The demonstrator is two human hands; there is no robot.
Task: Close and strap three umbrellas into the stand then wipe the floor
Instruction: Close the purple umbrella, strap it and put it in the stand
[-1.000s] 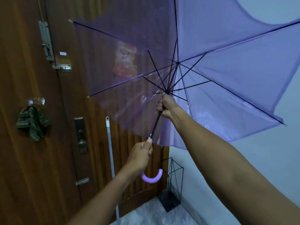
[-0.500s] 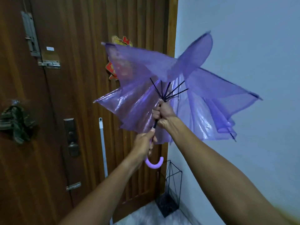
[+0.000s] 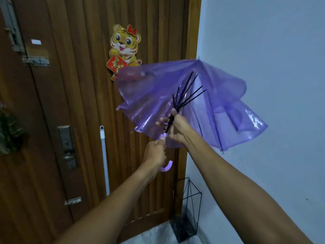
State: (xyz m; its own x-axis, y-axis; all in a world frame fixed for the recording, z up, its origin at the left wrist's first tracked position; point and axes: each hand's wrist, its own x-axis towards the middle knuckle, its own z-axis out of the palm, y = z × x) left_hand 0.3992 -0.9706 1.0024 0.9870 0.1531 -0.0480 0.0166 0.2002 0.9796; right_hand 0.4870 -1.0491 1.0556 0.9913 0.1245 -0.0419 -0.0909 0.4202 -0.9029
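Gripping lilac hooked handle (image 3: 167,167) of translucent purple plastic umbrella (image 3: 221,104), left hand (image 3: 155,152) clenched round it, hook end poking out below fist. Right hand (image 3: 178,128) just above, wrapped round black shaft (image 3: 169,122) where ribs fan out. Canopy half-collapsed, sagging in loose folds, held in air before brown slatted wooden door (image 3: 79,103) and pale blue wall (image 3: 263,41). Black wire stand (image 3: 190,206) on pale marbled floor (image 3: 154,234) in corner below, well apart from umbrella. White pole (image 3: 104,155) leans on door; cartoon tiger sticker (image 3: 125,48) above canopy.
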